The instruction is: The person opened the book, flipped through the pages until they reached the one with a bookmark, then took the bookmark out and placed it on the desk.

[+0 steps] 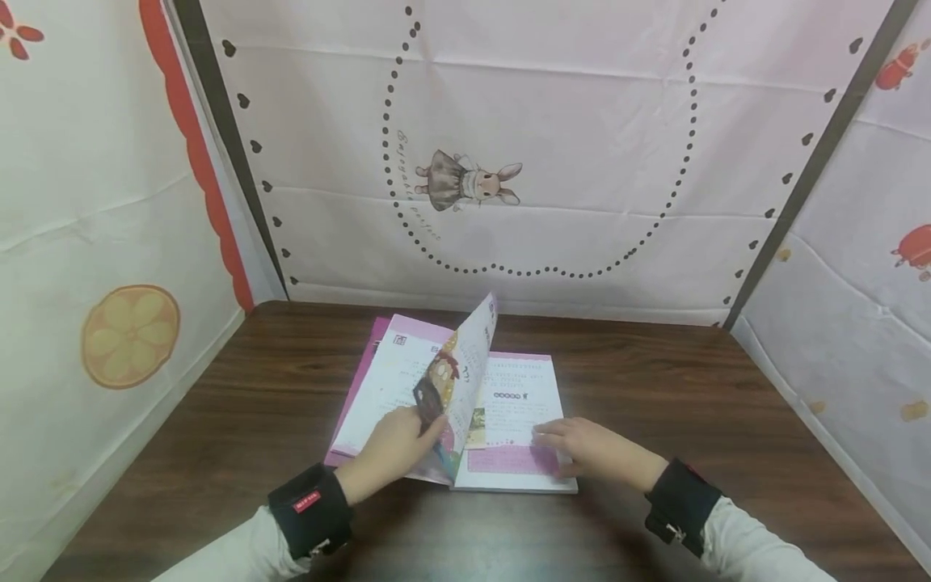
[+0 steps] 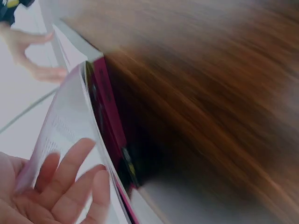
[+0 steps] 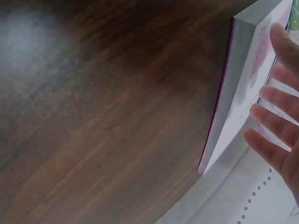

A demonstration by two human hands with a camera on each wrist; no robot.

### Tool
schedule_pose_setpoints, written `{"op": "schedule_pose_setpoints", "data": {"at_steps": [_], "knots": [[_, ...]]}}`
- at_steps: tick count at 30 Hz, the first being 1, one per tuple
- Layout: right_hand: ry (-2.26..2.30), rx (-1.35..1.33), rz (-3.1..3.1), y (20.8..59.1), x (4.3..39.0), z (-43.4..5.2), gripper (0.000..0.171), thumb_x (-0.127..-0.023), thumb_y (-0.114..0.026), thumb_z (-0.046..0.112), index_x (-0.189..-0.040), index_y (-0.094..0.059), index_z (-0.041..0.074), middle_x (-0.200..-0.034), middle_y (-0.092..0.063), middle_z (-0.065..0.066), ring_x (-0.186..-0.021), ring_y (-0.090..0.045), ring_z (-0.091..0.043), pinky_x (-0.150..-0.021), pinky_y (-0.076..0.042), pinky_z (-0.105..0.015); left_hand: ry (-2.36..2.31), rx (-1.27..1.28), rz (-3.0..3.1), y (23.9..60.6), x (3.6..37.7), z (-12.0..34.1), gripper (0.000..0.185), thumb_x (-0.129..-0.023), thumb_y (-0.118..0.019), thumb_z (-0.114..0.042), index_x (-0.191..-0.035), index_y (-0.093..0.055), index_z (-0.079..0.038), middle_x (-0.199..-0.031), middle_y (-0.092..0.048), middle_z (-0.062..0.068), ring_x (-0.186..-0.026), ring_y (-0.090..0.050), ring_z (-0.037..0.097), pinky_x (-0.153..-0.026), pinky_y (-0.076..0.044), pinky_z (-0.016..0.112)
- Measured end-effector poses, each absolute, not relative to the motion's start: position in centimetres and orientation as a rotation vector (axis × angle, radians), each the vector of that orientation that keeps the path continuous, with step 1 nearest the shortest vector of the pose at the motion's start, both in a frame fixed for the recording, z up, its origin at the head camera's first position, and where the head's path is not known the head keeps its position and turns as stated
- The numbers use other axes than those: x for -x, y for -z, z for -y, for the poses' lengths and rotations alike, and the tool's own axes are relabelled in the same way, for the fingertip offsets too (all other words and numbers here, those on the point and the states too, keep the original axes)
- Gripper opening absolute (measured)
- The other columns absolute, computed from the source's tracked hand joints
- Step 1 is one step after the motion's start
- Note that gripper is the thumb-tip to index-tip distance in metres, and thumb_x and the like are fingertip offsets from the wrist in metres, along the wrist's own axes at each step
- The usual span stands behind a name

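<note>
An open book (image 1: pixel 520 420) with pink-bordered, printed pages lies on the table. A page (image 1: pixel 473 347) with a colourful animal picture stands up from its middle, bent toward the left. My left hand (image 1: pixel 396 440) holds this page near its lower edge, between thumb and fingers. In the left wrist view, the left hand (image 2: pixel 70 186) shows loosely bent fingers in front of printed paper. My right hand (image 1: pixel 592 449) lies at the right edge of the right-hand page, its fingers over the paper. In the right wrist view, the right hand (image 3: pixel 282 112) has spread fingers.
A magenta cover edge (image 1: pixel 356 396) shows beneath the book's left pages. The brown wooden table (image 1: pixel 655 380) extends around the book. White printed cloths (image 1: pixel 582 162) hang behind and on both sides. Each wrist wears a black band (image 1: pixel 311 509).
</note>
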State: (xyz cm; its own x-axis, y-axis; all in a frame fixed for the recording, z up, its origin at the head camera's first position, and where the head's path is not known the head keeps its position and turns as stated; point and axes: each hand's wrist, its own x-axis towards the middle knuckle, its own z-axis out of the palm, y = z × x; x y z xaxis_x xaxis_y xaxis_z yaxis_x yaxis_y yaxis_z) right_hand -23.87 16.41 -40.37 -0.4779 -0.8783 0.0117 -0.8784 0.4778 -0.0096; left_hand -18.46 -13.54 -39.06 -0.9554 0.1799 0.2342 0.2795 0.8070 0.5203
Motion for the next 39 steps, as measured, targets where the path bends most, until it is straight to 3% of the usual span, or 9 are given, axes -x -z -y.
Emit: {"op": "schedule_pose_setpoints", "data": {"at_steps": [4, 7, 9, 12, 14, 17, 23, 30, 39], "knots": [[-0.096, -1.585, 2.807, 40.7, 23.8, -16.6, 0.058, -0.075, -0.078, 0.026, -0.125, -0.058, 0.006, -0.13, -0.059, -0.011, -0.12, -0.057, -0.025, -0.098, -0.048, -0.039, 0.964, 0.262, 2.803, 38.8, 18.4, 15.0, 0.018, -0.088, -0.061, -0.014, -0.094, -0.055, 0.002, -0.051, -0.041, -0.003, -0.042, -0.038, 0.008, -0.04, -0.028, 0.019], [-0.156, -1.583, 2.884, 40.6, 23.8, -16.7, 0.06, -0.075, -0.077, 0.027, -0.128, -0.057, 0.008, -0.136, -0.055, -0.011, -0.125, -0.053, -0.027, -0.1, -0.046, -0.041, 0.966, 0.254, 2.82, 38.7, 18.2, 15.6, 0.05, -0.085, -0.062, -0.005, -0.128, -0.037, 0.002, -0.052, -0.042, -0.002, -0.041, -0.038, 0.008, -0.039, -0.029, 0.018], [-0.196, -1.584, 2.93, 40.5, 23.9, -16.8, 0.061, -0.076, -0.076, 0.027, -0.13, -0.055, 0.009, -0.139, -0.052, -0.011, -0.128, -0.049, -0.027, -0.103, -0.044, -0.042, 0.912, 0.27, 2.829, 38.8, 18.0, 15.8, 0.062, -0.083, -0.063, 0.0, -0.135, -0.029, -0.002, -0.054, -0.045, 0.0, -0.042, -0.041, 0.009, -0.041, -0.033, 0.019], [-0.26, -1.591, 2.97, 40.3, 23.8, -16.9, 0.061, -0.078, -0.075, 0.025, -0.133, -0.053, 0.009, -0.143, -0.048, -0.012, -0.132, -0.045, -0.029, -0.104, -0.041, -0.044, 0.783, 0.32, 2.824, 39.2, 17.8, 15.7, 0.08, -0.08, -0.065, 0.004, -0.146, -0.02, -0.004, -0.08, -0.064, 0.012, -0.067, -0.063, 0.019, -0.061, -0.052, 0.026], [-0.282, -1.6, 2.975, 40.2, 23.7, -17.0, 0.061, -0.078, -0.075, 0.024, -0.133, -0.053, 0.009, -0.144, -0.046, -0.013, -0.133, -0.043, -0.03, -0.104, -0.041, -0.045, 0.686, 0.352, 2.803, 39.5, 17.6, 15.6, 0.087, -0.077, -0.067, 0.008, -0.149, -0.019, -0.007, -0.107, -0.063, 0.022, -0.1, -0.064, 0.03, -0.086, -0.054, 0.036], [-0.289, -1.608, 2.978, 40.1, 23.7, -16.9, 0.06, -0.078, -0.075, 0.022, -0.132, -0.054, 0.008, -0.143, -0.046, -0.014, -0.132, -0.043, -0.031, -0.104, -0.041, -0.045, 0.566, 0.382, 2.77, 40.0, 17.4, 15.6, 0.093, -0.074, -0.067, 0.012, -0.15, -0.02, -0.014, -0.139, -0.043, 0.027, -0.135, -0.033, 0.043, -0.108, -0.033, 0.055], [-0.273, -1.581, 3.003, 40.0, 23.5, -16.6, 0.06, -0.075, -0.077, 0.021, -0.13, -0.056, 0.007, -0.142, -0.048, -0.013, -0.13, -0.046, -0.03, -0.104, -0.042, -0.043, 0.174, 0.486, 2.698, 40.6, 17.7, 15.4, 0.092, -0.071, -0.073, 0.007, -0.145, -0.032, -0.028, -0.155, -0.016, 0.02, -0.141, -0.01, 0.049, -0.104, -0.016, 0.073], [-0.307, -1.555, 3.027, 39.9, 23.5, -16.6, 0.06, -0.074, -0.078, 0.02, -0.129, -0.056, 0.007, -0.142, -0.048, -0.013, -0.131, -0.045, -0.03, -0.104, -0.041, -0.043, -0.18, 1.103, 2.613, 40.7, 18.0, 15.7, 0.069, -0.076, -0.07, -0.005, -0.138, -0.047, -0.026, -0.149, -0.039, 0.007, -0.139, -0.033, 0.033, -0.109, -0.028, 0.059], [-0.294, -1.562, 3.033, 40.1, 23.9, -16.7, 0.061, -0.074, -0.078, 0.021, -0.13, -0.056, 0.009, -0.142, -0.048, -0.012, -0.131, -0.045, -0.03, -0.104, -0.041, -0.043, 0.237, 1.01, 3.058, 40.1, 17.1, 16.2, 0.051, -0.087, -0.054, 0.005, -0.137, -0.046, -0.004, -0.144, -0.043, 0.016, -0.13, -0.043, 0.039, -0.101, -0.041, 0.051]]}}
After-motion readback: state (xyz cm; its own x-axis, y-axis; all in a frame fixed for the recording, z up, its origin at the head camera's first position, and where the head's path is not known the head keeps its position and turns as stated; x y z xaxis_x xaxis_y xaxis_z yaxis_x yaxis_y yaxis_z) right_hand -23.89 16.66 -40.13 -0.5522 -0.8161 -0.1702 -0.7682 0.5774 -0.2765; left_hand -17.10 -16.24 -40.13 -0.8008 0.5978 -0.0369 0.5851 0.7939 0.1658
